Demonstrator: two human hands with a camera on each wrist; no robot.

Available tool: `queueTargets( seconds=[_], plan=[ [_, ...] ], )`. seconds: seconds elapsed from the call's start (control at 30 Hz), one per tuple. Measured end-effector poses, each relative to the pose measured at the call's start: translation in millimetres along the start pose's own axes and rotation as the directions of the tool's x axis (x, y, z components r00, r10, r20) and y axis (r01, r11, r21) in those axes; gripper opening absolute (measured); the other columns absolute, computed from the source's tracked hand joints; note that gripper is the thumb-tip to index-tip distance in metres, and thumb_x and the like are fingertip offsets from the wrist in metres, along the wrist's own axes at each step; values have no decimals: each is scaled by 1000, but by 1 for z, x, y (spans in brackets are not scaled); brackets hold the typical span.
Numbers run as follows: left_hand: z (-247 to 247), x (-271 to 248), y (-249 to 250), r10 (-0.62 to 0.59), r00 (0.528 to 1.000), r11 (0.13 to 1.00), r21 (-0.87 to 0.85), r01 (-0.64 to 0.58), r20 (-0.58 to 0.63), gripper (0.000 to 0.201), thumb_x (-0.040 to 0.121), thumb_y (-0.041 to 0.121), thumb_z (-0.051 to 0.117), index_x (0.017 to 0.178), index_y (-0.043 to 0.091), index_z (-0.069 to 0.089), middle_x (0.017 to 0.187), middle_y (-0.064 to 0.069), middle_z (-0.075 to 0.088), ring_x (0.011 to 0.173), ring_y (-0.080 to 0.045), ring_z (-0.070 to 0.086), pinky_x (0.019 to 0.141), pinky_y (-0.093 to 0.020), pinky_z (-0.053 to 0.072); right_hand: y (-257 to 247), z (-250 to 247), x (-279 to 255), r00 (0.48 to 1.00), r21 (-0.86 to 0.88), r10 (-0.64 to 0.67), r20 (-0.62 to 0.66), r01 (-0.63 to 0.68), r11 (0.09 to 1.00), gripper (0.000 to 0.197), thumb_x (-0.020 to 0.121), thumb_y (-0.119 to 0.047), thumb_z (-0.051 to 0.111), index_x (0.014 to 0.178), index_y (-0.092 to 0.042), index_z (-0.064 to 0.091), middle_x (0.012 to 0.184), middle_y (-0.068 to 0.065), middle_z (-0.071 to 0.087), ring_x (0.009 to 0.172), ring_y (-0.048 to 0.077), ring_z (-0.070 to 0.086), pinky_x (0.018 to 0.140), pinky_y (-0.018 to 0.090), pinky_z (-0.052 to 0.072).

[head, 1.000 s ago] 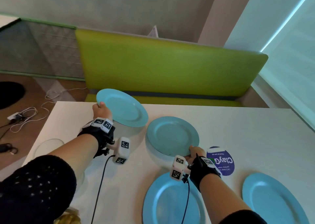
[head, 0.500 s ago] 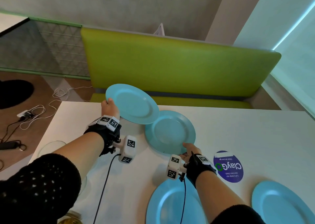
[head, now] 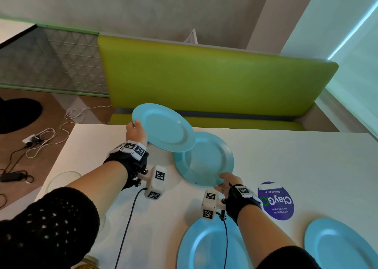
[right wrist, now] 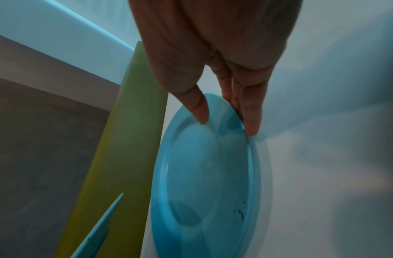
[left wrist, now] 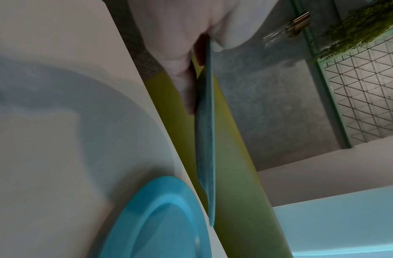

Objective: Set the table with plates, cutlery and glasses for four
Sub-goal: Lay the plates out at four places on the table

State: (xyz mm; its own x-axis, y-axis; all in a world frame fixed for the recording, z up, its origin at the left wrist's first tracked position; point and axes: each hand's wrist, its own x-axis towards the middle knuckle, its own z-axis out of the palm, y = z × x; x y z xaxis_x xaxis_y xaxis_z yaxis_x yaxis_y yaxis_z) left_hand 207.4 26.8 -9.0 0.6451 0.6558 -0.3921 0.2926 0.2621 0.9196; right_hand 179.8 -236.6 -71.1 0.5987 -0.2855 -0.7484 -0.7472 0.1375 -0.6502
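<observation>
Four blue plates; left hand (head: 135, 132) grips raised plate (head: 163, 127); right hand (head: 227, 183) pinches second plate (head: 204, 159); two (head: 204, 246) lie nearer.

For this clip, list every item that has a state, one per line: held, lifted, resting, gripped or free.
Left hand: grips the raised round blue plate, held tilted above the white table.
Right hand: pinches the near rim of the second blue plate, far edge down.
Two near blue plates: flat, untouched.

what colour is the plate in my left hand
Light blue; the plate in your left hand shows best in the head view.
</observation>
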Motion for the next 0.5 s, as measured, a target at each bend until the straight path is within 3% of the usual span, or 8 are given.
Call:
queueTargets(
  seconds=[0.07, 0.17, 0.23, 0.3, 0.33, 0.4, 0.47, 0.5],
  plan=[
    [3, -5, 3, -13, 1000, 1000, -15, 13, 22, 42, 97, 36, 32, 128, 10, 44, 119, -16, 57, 107, -33, 58, 92, -54, 50, -2, -3, -1, 1000, -39, -4, 11, 5, 999, 20, 88, -2, 55, 107, 4, 52, 112, 33, 60, 104, 43, 62, 90, 47, 53],
    [10, -9, 2, -7, 999, 1000, 5, 7, 34, 43, 97, 37, 32, 128, 9, 44, 124, -19, 56, 110, -36, 58, 93, -55, 49, -9, -14, -7, 1000, -129, -3, 4, 4, 992, 23, 89, -3, 54, 112, 1, 52, 84, 20, 55, 94, 38, 58, 81, 42, 55],
    [16, -14, 1, 2, 999, 1000, 20, -3, 53, 43, 97, 37, 32, 126, 8, 45, 125, -20, 56, 110, -37, 58, 93, -55, 49, -17, -22, -11, 998, -215, -56, -17, 51, 975, 23, 91, -8, 51, 114, -6, 52, 75, 7, 46, 91, 29, 50, 92, 44, 52],
    [23, -25, 3, -15, 995, 1000, 15, 14, 97, 42, 99, 35, 30, 128, 7, 44, 120, -17, 56, 107, -35, 58, 90, -57, 50, -26, -28, -13, 990, -234, -135, -30, 124, 964, 37, 93, -15, 50, 125, 3, 52, 76, 4, 47, 90, 24, 48, 98, 44, 49],
    [28, -32, 3, -22, 992, 1000, 13, 21, 124, 42, 100, 34, 30, 128, 7, 43, 116, -15, 54, 104, -34, 57, 88, -57, 51, -30, -29, -15, 985, -211, -170, 3, 167, 963, 38, 95, -17, 49, 126, 4, 52, 75, 3, 48, 87, 24, 51, 94, 44, 51],
    [40, -42, -1, -31, 984, 999, 41, 24, 175, 42, 100, 34, 28, 128, 7, 44, 114, -15, 55, 99, -33, 57, 81, -54, 54, -38, -28, -21, 978, -58, -188, 86, 193, 979, 30, 98, -20, 47, 117, 1, 54, 76, 6, 51, 74, 23, 56, 72, 38, 55],
    [54, -53, -8, -29, 971, 995, 99, 5, 237, 42, 101, 32, 27, 127, 5, 46, 108, -16, 55, 86, -30, 56, 61, -38, 54, -45, -29, -28, 974, 125, -175, 147, 157, 980, 24, 99, -22, 46, 110, -1, 51, 82, 11, 55, 67, 24, 57, 55, 33, 56],
    [61, -60, -10, -34, 962, 992, 125, 0, 272, 42, 101, 31, 27, 126, 3, 46, 105, -19, 54, 77, -28, 54, 51, -29, 48, -47, -32, -30, 969, 188, -175, 173, 142, 972, 24, 99, -21, 46, 111, -1, 51, 85, 13, 57, 69, 25, 59, 52, 32, 57]
  ],
)
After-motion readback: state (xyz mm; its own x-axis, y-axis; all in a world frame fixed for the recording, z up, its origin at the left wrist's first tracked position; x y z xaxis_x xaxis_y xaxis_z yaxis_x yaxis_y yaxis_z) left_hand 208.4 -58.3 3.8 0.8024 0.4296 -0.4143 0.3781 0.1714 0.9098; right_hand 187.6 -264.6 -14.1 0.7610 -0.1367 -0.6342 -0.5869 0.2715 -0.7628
